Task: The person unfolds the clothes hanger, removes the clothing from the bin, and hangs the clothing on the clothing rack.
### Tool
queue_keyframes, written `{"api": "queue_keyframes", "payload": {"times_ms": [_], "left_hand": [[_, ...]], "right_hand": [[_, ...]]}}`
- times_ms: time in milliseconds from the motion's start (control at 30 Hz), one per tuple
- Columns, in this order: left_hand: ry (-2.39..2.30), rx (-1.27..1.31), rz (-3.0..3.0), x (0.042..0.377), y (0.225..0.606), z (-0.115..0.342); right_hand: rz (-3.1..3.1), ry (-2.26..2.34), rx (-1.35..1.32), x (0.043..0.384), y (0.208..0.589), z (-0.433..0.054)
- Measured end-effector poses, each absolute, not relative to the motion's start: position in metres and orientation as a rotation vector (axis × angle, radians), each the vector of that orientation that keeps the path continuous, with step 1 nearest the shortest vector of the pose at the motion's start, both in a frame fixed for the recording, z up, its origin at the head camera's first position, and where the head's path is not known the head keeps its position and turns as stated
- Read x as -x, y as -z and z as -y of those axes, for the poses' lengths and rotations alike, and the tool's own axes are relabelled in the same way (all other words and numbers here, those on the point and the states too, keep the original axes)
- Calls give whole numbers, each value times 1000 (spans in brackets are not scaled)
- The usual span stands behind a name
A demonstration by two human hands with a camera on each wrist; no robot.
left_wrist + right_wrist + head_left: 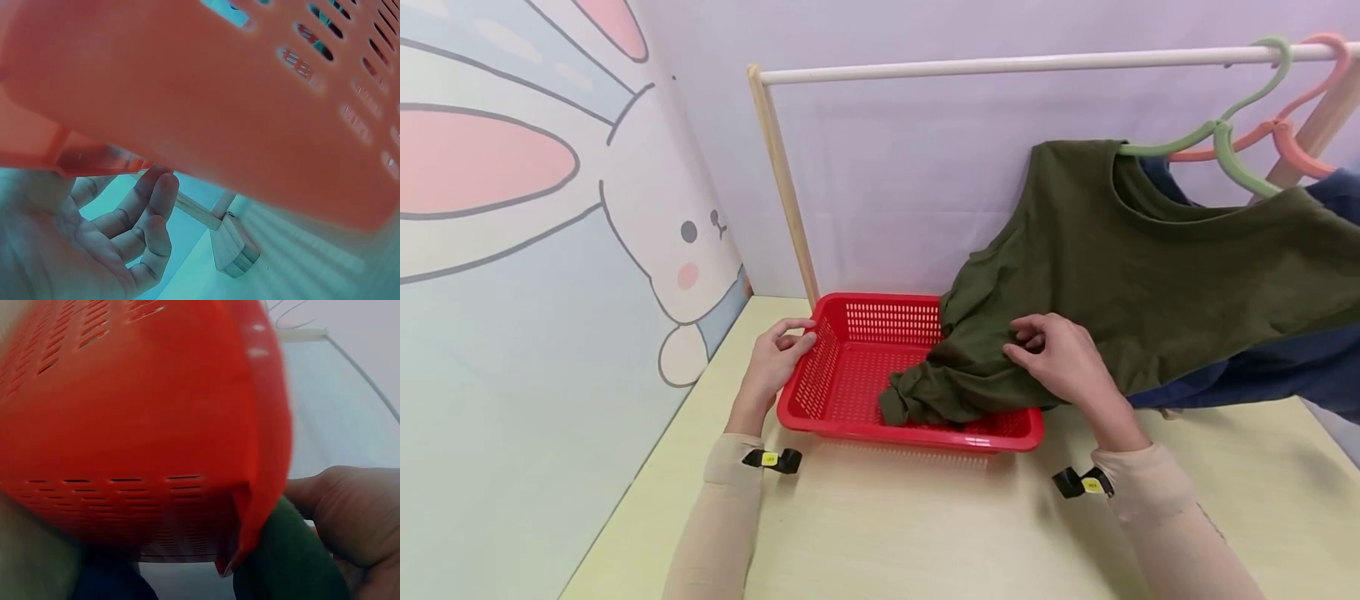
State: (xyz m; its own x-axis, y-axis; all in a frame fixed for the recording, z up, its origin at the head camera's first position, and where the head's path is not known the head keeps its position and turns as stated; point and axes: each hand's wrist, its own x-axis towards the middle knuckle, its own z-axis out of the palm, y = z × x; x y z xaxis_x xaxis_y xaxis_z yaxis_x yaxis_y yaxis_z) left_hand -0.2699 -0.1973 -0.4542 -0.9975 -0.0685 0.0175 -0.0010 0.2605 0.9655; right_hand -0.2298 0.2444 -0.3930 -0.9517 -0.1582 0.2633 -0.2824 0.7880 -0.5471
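Note:
My left hand grips the left rim of a red perforated plastic basket. From the left wrist view, its bent fingers reach up under the basket's rim. A dark green shirt hangs on a light green hanger, and its lower left part lies bunched inside the basket. Over the shirt, near the basket's right side, is my right hand, fingers loosely bent, thumb and forefinger apart. In the right wrist view the shirt's green cloth passes over the basket rim beside that hand.
The hanger hooks on a white rail with wooden legs. Behind the green shirt hang a pink hanger and a navy garment. The basket stands on a pale wooden table. A wall with a rabbit picture borders the left.

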Motion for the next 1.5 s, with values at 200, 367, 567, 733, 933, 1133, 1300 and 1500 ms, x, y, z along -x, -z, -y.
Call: {"api": "queue_keyframes", "payload": {"times_ms": [200, 367, 567, 733, 933, 1133, 1300, 1500], "left_hand": [[1884, -86, 2446, 269, 454, 197], [1899, -92, 2447, 269, 455, 197], [1897, -89, 2439, 270, 455, 196], [1893, -90, 2451, 269, 456, 195], [1881, -100, 2458, 269, 456, 197], [1881, -95, 2443, 271, 454, 198], [1888, -85, 2441, 271, 454, 198], [1891, -76, 2441, 271, 456, 198]], "right_hand": [[2788, -854, -314, 230, 397, -243], [2732, -861, -285, 230, 401, -243], [2654, -849, -301, 231, 401, -243], [2599, -849, -288, 228, 399, -243], [2462, -854, -220, 224, 389, -248], [2350, -892, -101, 219, 373, -258], [2275, -926, -25, 216, 364, -270], [2238, -955, 92, 212, 356, -288]]}}
